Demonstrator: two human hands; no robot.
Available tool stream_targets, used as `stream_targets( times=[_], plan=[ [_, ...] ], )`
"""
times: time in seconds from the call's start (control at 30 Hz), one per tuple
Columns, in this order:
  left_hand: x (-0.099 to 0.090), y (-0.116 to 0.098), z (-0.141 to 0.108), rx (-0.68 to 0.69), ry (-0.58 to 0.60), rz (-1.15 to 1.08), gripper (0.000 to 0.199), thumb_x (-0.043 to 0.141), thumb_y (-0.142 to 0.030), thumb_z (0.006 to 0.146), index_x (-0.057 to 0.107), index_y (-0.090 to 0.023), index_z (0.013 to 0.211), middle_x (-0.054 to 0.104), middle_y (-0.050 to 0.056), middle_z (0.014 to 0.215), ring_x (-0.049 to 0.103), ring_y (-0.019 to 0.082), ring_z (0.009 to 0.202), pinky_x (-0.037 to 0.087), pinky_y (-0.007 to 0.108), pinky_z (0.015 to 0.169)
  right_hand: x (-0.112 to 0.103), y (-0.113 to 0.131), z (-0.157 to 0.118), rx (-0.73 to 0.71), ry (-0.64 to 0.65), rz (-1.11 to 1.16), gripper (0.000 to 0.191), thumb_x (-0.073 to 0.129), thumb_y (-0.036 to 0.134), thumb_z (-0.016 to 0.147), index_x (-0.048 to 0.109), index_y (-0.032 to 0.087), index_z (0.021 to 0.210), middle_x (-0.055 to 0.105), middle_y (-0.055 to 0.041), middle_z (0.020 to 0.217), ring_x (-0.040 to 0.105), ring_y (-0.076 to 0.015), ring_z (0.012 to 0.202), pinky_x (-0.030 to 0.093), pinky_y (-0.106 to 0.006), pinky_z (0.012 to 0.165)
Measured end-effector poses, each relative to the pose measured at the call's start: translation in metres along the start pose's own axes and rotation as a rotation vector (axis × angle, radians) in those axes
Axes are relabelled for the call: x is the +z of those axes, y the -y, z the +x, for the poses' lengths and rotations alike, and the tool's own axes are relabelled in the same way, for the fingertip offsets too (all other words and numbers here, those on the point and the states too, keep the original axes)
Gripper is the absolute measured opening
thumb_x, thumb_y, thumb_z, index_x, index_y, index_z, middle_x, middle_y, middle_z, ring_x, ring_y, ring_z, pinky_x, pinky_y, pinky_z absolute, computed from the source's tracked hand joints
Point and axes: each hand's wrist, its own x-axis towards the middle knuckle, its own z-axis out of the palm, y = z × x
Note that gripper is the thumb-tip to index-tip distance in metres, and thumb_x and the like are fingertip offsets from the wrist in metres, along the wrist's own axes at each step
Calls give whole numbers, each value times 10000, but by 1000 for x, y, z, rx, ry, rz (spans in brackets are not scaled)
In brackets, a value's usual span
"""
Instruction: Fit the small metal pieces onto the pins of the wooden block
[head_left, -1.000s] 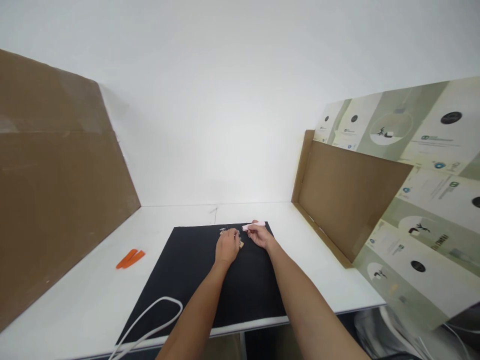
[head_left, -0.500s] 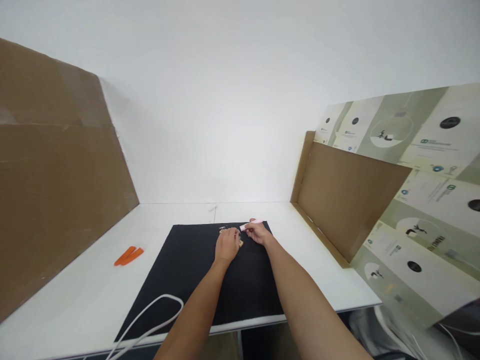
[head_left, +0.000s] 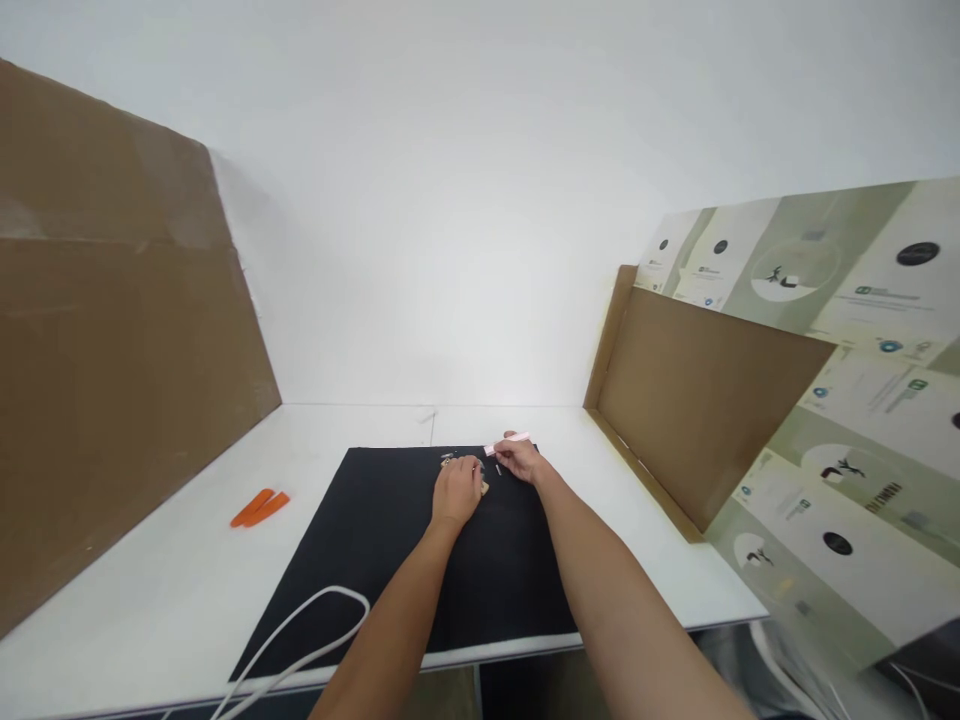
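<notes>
My left hand (head_left: 456, 490) rests on the black mat with its fingers curled over a small tan piece (head_left: 484, 489), most of which the hand hides. In my right hand (head_left: 520, 459), just to the right of it, a pale pink, stick-shaped object (head_left: 491, 450) is pinched between thumb and fingers. Its exact kind is too small to make out. A tiny light-coloured piece (head_left: 499, 469) lies on the mat below the right fingertips. Another small shiny piece (head_left: 448, 456) shows just beyond the left fingers.
The black mat (head_left: 375, 540) lies on a white table (head_left: 180, 590). Two orange, flat pieces (head_left: 259, 508) lie left of it. A white cable (head_left: 300, 610) loops over the mat's front left corner. Cardboard panels stand left (head_left: 127, 330) and right (head_left: 720, 370), before a white wall.
My right hand has shifted slightly away from my left with the pink stick. The tiny light piece now shows below its fingers. The left hand stays nearly in place; the view has turned slightly.
</notes>
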Motion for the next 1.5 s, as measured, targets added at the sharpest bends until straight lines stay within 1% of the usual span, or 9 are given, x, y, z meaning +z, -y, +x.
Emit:
stream_targets(
  times=[0.13,0.33,0.43,0.6,0.73,0.83,1.13,1.33,1.5],
  plan=[
    [-1,0,0,-9,2,1,159,449,-194,936,596,-193,877,640,55,807,583,211,805,414,323,771,-2,5,2,11,18,-16,202,641,133,875,547,131,697,497,72,605,518,-73,531,459,-190,510],
    [-2,-1,1,-20,3,1,162,453,-184,927,598,-190,855,638,53,780,589,212,786,417,320,747,-1,7,-1,109,121,-37,186,606,217,926,569,122,770,547,51,664,521,-66,515,447,-178,469],
    [-3,-1,2,-25,2,-3,166,452,-178,925,598,-189,848,640,55,778,596,212,783,420,317,743,-1,6,-3,151,173,-24,212,609,215,919,550,126,736,551,51,650,526,-66,508,437,-170,451],
    [-3,-1,2,-38,-8,-26,175,439,-174,936,601,-186,871,648,62,787,607,218,786,432,325,748,-3,10,-9,161,227,45,326,758,105,692,444,172,635,579,36,622,585,-84,555,416,-135,443],
    [-3,0,3,-49,-17,-60,184,423,-175,949,603,-187,912,660,67,812,618,219,811,443,332,776,-3,12,-12,164,237,94,374,770,46,558,441,190,660,591,34,622,598,-88,537,423,-131,446],
    [-3,1,3,-58,-13,-90,172,431,-169,943,600,-189,921,665,65,823,621,215,820,449,328,781,0,9,-10,135,211,129,384,754,23,526,442,194,671,590,35,622,599,-89,531,433,-133,450],
    [-9,1,3,-107,-1,-222,148,448,-206,931,590,-205,889,659,27,805,618,179,777,446,279,726,4,-13,-7,-98,33,243,413,751,65,504,402,219,663,529,89,545,555,-75,504,399,-122,429],
    [-9,3,3,-147,7,-345,148,450,-234,930,593,-215,898,662,8,773,628,163,750,449,255,699,1,-23,-12,-179,-92,291,465,763,102,494,468,236,828,567,87,563,567,-108,496,412,-174,435],
    [-8,6,3,-209,-14,-437,172,444,-259,929,601,-211,879,674,6,754,635,148,683,466,240,654,2,-26,-13,-217,-130,295,529,754,100,484,467,245,904,605,75,605,580,-126,514,415,-197,440]
  ],
)
